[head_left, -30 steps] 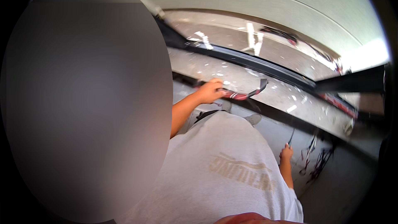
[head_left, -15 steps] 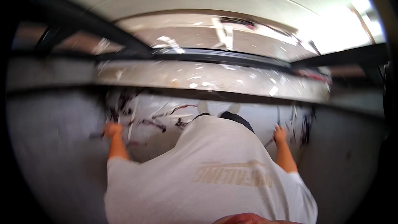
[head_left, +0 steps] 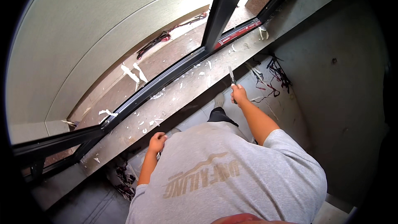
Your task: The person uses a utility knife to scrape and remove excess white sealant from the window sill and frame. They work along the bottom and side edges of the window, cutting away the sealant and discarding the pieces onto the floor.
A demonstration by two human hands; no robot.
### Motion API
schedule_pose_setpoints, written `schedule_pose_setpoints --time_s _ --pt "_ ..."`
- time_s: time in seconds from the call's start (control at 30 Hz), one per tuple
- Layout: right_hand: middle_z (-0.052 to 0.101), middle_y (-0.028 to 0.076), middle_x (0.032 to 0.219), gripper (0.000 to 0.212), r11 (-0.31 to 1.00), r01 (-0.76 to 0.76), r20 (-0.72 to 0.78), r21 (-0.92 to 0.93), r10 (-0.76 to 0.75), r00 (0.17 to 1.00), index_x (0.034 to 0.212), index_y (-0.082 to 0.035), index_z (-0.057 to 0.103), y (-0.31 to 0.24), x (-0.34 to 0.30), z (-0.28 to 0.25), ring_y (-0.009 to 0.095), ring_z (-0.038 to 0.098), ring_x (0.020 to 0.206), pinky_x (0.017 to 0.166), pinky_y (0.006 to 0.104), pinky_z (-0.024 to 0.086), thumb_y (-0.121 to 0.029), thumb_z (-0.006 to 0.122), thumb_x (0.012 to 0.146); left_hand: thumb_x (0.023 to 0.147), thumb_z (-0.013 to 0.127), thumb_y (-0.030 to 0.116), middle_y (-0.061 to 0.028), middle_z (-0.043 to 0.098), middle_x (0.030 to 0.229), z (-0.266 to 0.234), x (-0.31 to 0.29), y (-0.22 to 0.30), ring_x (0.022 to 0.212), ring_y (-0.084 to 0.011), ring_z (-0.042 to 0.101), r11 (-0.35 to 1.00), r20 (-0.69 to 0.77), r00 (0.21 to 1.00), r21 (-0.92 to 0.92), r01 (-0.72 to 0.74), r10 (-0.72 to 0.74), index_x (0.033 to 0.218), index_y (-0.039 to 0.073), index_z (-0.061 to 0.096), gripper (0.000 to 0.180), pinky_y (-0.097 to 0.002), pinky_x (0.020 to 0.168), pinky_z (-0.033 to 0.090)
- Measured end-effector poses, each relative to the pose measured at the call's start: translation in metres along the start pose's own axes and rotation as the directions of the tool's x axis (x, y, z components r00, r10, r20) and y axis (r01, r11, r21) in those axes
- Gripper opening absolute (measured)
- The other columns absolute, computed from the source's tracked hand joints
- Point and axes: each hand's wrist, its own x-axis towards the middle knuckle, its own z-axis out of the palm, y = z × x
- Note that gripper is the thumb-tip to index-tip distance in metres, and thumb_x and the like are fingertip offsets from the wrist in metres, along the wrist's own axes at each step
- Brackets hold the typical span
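My right hand (head_left: 239, 95) is closed round the dark handle of a utility knife (head_left: 231, 75). Its long, pale blade points up over the front edge of the window sill (head_left: 192, 84). By the same sill edge, further left, is my left hand (head_left: 157, 142), its fingers curled in. Whatever it may hold is hidden. White scraps and flakes (head_left: 144, 131) lie scattered over the sill, beside the dark window frame (head_left: 159, 85).
Outside the frame, white strips (head_left: 133, 76) and a bundle of dark and red cords (head_left: 153, 46) lie on a ledge. More tangled cords (head_left: 280, 74) are on the floor at right, and another heap (head_left: 124, 180) at left. A grey wall (head_left: 336, 87) stands on the right.
My view has turned, so the sill now runs diagonally up to the right. Both hands have come closer together and nearer the sill, and the knife shows clearly instead of blurred.
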Motion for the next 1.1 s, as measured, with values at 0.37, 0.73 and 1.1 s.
schedule_pose_setpoints --time_s 0.37,0.73,1.1 --pt "0.048 0.005 0.055 0.037 0.998 -0.046 0.164 0.032 0.04 0.986 0.077 -0.005 0.053 -0.078 0.174 -0.05 0.017 0.046 0.038 0.036 0.0349 0.038 -0.037 0.055 0.095 0.089 0.066 0.02 -0.0061 0.063 0.08 0.046 -0.01 0.021 0.064 -0.0166 0.062 0.611 -0.137 0.655 -0.538 0.58 -0.743 0.093 0.002 0.064 0.019 -0.0273 0.048 0.045" --pt "0.065 0.032 0.112 0.049 0.831 0.259 0.33 -0.492 -0.097 0.939 0.113 0.003 0.059 -0.092 0.242 0.033 0.048 0.06 0.109 0.095 0.0516 0.047 -0.041 0.045 0.097 0.089 0.067 0.023 -0.0087 0.071 0.089 0.083 0.008 0.22 0.077 -0.0153 0.065 0.902 -0.099 0.898 -0.004 0.431 -0.429 0.108 -0.003 0.068 0.032 -0.0299 0.072 0.051" --pt "0.064 0.032 0.114 0.044 0.803 0.181 0.281 -0.569 -0.016 0.959 0.113 0.002 0.059 -0.095 0.228 0.053 0.048 0.06 0.11 0.096 0.0528 0.046 -0.037 0.045 0.097 0.092 0.066 0.023 -0.007 0.069 0.084 0.074 -0.031 0.201 0.071 -0.0125 0.062 0.853 -0.236 0.819 -0.131 0.506 -0.522 0.107 -0.002 0.067 0.029 -0.0272 0.064 0.049"
